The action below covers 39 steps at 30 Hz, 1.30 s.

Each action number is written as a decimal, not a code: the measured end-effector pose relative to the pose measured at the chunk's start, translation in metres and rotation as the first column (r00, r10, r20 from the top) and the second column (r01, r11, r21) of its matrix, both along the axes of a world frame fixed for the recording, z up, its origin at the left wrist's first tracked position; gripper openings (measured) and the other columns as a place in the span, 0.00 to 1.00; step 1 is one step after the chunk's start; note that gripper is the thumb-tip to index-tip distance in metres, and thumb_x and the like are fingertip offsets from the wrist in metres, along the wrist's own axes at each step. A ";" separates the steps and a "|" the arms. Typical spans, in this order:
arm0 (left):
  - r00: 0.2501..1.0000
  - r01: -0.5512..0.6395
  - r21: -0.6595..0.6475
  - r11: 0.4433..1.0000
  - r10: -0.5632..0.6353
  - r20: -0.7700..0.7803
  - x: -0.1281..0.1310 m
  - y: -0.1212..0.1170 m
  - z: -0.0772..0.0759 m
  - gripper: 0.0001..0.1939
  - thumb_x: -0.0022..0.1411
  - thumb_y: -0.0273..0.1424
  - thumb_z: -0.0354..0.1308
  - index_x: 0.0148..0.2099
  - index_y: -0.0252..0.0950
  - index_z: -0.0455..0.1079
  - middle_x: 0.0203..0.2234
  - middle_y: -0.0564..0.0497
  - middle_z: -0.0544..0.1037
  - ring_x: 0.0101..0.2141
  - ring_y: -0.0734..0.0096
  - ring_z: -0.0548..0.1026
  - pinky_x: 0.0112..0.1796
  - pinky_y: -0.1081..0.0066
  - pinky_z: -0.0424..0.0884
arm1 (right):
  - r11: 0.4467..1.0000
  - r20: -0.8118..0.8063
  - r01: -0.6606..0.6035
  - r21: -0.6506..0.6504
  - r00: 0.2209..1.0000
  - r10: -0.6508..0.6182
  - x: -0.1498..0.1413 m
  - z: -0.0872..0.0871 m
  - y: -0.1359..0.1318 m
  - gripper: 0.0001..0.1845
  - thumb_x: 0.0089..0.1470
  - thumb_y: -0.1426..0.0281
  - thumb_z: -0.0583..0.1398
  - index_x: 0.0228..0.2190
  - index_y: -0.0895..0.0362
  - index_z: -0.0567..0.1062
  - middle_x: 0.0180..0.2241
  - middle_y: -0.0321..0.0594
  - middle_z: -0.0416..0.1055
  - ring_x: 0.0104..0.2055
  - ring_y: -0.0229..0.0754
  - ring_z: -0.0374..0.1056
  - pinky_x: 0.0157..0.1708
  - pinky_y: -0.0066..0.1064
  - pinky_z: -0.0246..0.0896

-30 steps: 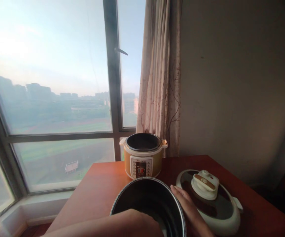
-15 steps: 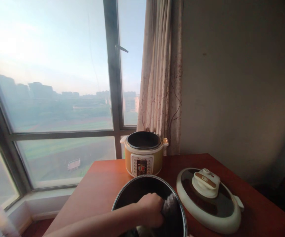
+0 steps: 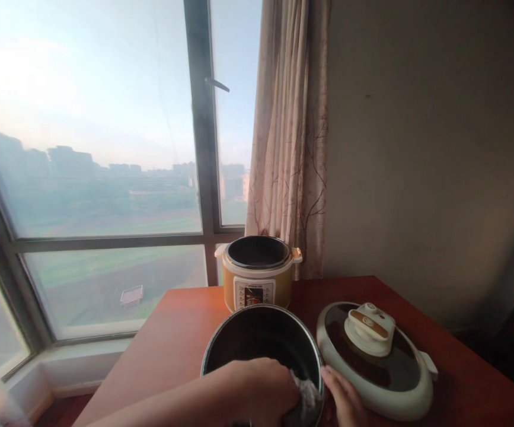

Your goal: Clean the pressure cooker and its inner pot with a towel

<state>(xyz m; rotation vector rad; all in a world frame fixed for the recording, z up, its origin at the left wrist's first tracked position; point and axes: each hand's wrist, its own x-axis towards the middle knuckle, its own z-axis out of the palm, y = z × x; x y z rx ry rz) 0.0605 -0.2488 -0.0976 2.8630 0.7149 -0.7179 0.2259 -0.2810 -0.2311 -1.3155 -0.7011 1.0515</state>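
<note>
A dark inner pot (image 3: 261, 344) stands on the red-brown table (image 3: 181, 344) close in front of me. My left hand (image 3: 265, 388) reaches into it, closed on a grey cloth (image 3: 306, 398) pressed against the pot's near right wall. My right hand (image 3: 343, 400) rests on the outside of the pot's right rim, fingers curved against it. Behind the pot stands a yellow electric cooker (image 3: 258, 276) with no lid on it. The cooker's round lid (image 3: 374, 353), white-rimmed with a white handle, lies on the table just right of my right hand.
A large window (image 3: 96, 178) and a patterned curtain (image 3: 290, 136) stand behind the table. A plain wall (image 3: 430, 154) runs along the right. The table's left edge drops off towards the window sill.
My left hand with the cloth has moved towards the pot's near right wall. My right hand, gone from view half a second ago, is back at the pot's right rim. The pot sits slightly higher in view.
</note>
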 end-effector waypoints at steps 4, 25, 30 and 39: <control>0.996 0.026 0.009 1.000 -0.025 -0.085 -0.013 -0.007 0.009 0.13 0.48 0.26 0.63 0.39 0.37 0.82 0.31 0.36 0.84 0.31 0.44 0.82 0.24 0.61 0.72 | 0.982 0.049 -0.154 0.110 0.988 0.149 0.005 0.011 0.022 0.22 0.43 0.47 0.65 0.20 0.53 0.73 0.23 0.36 0.72 0.32 0.47 0.69 0.34 0.33 0.63; 0.638 -0.692 -0.171 0.702 0.704 0.311 0.007 0.055 -0.033 0.19 0.56 0.30 0.55 0.48 0.31 0.77 0.46 0.36 0.82 0.47 0.52 0.80 0.41 0.68 0.75 | 0.970 0.057 -0.180 0.166 0.983 0.173 -0.005 0.016 0.035 0.25 0.44 0.44 0.64 0.23 0.54 0.74 0.25 0.36 0.73 0.34 0.48 0.69 0.36 0.33 0.64; 0.659 -0.665 -0.216 0.714 0.698 0.279 0.010 0.060 -0.040 0.20 0.54 0.30 0.55 0.49 0.30 0.77 0.44 0.38 0.82 0.45 0.55 0.81 0.37 0.71 0.75 | 0.979 0.040 -0.135 0.156 0.991 0.130 -0.010 0.018 0.037 0.25 0.41 0.44 0.65 0.23 0.54 0.76 0.26 0.39 0.76 0.36 0.51 0.71 0.38 0.35 0.66; 0.983 -0.145 -0.125 0.982 0.129 -0.128 0.004 0.020 -0.012 0.19 0.51 0.27 0.60 0.45 0.28 0.80 0.36 0.33 0.84 0.36 0.47 0.83 0.30 0.64 0.75 | 0.965 0.028 -0.181 0.189 0.983 0.179 -0.011 0.019 0.048 0.26 0.45 0.44 0.64 0.22 0.54 0.71 0.22 0.34 0.70 0.27 0.42 0.64 0.29 0.30 0.60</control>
